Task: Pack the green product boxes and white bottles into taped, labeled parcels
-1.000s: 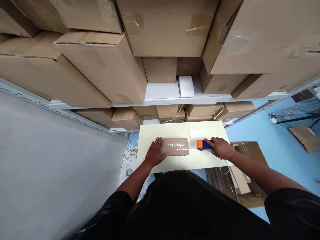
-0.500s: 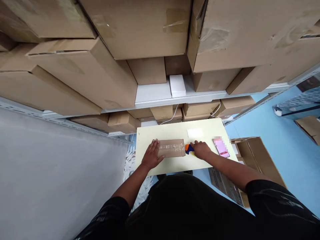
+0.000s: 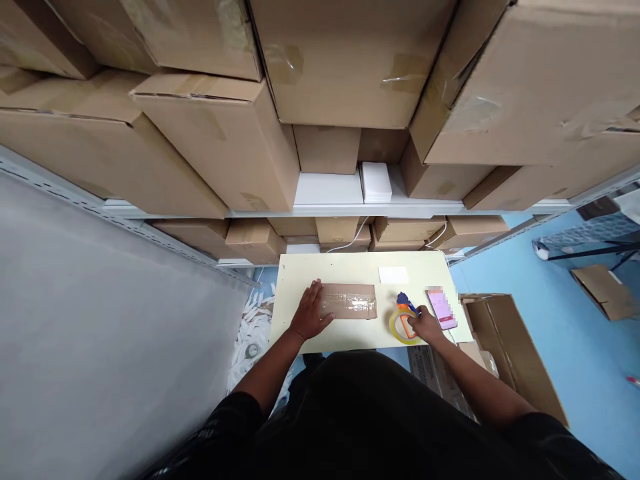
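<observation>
A small flat cardboard box (image 3: 349,301) with clear tape along its top lies on the pale table (image 3: 345,337). My left hand (image 3: 309,312) rests on the box's left end, fingers stretched out and thumb along the near edge. To the right of the box, my right hand (image 3: 425,325) grips a tape dispenser (image 3: 403,305) with blue and orange parts and a yellowish roll of clear tape. The dispenser is apart from the box. Just right of that hand lies a phone (image 3: 442,309) with a pink screen.
A white paper (image 3: 393,275) lies at the table's back. Behind stands a shelf (image 3: 327,190) stacked with large cardboard boxes (image 3: 345,67). An open carton (image 3: 510,347) is on the floor at right; paper scraps (image 3: 255,333) lie at left beside a grey wall (image 3: 125,333).
My right hand has drawn the tape dispenser away from the box's right end, rightward and nearer to me, turning it. My left hand stays on the box. The camera view has shifted.
</observation>
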`<control>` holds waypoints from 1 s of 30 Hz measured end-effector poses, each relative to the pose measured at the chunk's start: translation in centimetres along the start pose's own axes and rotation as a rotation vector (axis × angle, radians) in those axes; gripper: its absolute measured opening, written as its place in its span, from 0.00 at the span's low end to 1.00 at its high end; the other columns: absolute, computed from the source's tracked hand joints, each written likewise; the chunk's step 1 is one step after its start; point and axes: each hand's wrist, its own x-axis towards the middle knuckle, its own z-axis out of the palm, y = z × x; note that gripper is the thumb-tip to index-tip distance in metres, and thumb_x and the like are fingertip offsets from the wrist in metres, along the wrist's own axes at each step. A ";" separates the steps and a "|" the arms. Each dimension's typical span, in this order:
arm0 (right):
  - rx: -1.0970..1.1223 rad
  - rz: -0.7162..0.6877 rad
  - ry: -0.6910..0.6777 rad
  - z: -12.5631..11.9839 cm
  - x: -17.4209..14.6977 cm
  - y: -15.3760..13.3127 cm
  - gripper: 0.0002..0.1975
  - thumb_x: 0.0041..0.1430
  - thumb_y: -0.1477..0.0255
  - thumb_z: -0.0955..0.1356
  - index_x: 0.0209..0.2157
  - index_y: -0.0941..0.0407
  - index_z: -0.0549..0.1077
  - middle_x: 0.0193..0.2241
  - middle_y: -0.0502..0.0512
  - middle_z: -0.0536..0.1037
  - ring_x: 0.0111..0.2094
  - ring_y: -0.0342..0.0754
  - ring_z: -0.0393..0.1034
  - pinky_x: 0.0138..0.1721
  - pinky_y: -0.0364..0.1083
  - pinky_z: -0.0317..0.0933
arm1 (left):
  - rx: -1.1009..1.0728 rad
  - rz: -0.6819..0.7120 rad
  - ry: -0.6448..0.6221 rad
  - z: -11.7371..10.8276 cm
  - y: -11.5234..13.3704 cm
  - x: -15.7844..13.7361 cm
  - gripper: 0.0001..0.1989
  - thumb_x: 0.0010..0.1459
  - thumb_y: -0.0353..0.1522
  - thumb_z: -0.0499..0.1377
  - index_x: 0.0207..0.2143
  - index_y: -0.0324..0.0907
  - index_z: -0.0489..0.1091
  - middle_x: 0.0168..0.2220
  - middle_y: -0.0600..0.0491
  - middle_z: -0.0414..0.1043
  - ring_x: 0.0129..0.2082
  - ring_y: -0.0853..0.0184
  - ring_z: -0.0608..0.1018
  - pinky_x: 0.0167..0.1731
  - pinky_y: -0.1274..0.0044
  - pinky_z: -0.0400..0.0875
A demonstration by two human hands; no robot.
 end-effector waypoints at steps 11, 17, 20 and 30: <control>-0.038 -0.420 0.327 3.2 -0.7 -4.1 0.33 0.57 0.69 0.67 0.64 0.60 0.65 0.63 0.69 0.69 0.64 0.60 0.63 0.61 0.57 0.61 | -0.693 -0.453 -0.079 1.0 -1.8 -3.0 0.42 0.63 0.41 0.57 0.74 0.43 0.44 0.74 0.43 0.54 0.71 0.55 0.63 0.66 0.63 0.64; 0.295 -0.475 0.091 5.8 -3.3 -10.3 0.26 0.65 0.65 0.64 0.63 0.56 0.65 0.51 0.60 0.75 0.43 0.50 0.74 0.44 0.48 0.69 | -0.597 -0.443 -0.043 -0.5 0.3 -1.4 0.36 0.66 0.50 0.54 0.69 0.40 0.58 0.64 0.43 0.71 0.62 0.55 0.74 0.61 0.64 0.69; 0.320 -0.357 0.164 4.8 -1.9 -13.3 0.23 0.68 0.57 0.63 0.55 0.58 0.73 0.46 0.61 0.76 0.43 0.52 0.73 0.45 0.48 0.67 | -0.407 -0.563 -0.047 -1.3 0.6 0.1 0.33 0.68 0.53 0.49 0.61 0.38 0.69 0.56 0.40 0.77 0.56 0.52 0.78 0.55 0.65 0.71; 0.058 -0.224 0.273 2.6 0.4 -7.4 0.20 0.65 0.66 0.65 0.55 0.59 0.72 0.52 0.68 0.75 0.56 0.61 0.68 0.56 0.54 0.61 | -0.095 -0.678 -0.111 -2.7 0.3 2.1 0.29 0.68 0.49 0.51 0.57 0.35 0.72 0.58 0.35 0.74 0.59 0.48 0.76 0.56 0.64 0.70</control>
